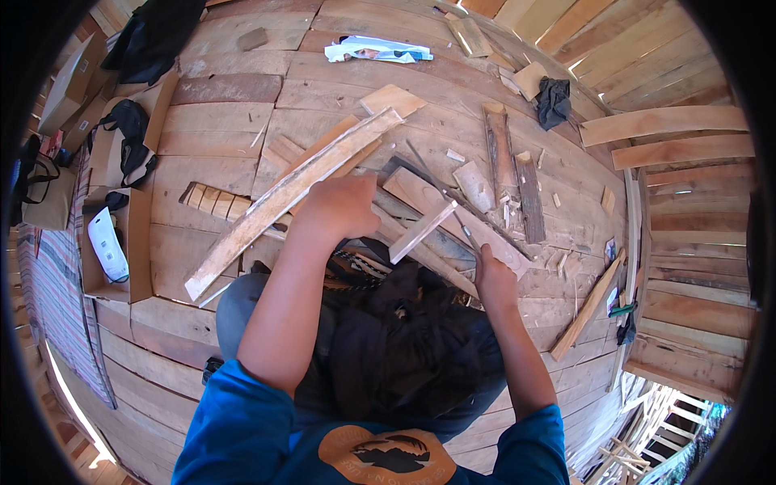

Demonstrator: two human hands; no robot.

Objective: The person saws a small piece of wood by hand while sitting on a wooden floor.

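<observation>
My left hand (341,207) is closed in a fist beside a long pale wooden board (299,194) that slants across the floor. What its fingers grip, if anything, is hidden beneath them. In my right hand (495,276) is a long thin metal tool (466,229), its narrow shaft pointing up and to the left; its exact kind is unclear. A short squared wooden stick (423,232) lies across the line of that shaft, between my hands. Under them rests a wide wooden plank (436,200) with a dark edge. Dark cloth (396,339) covers my lap.
Offcuts and bark-edged pieces (503,149) lie ahead to the right among shavings. An opened cardboard box (121,267) and a striped cloth (61,283) are at the left. A white-and-blue plastic wrapper (378,49) and black crumpled bag (554,103) lie farther off.
</observation>
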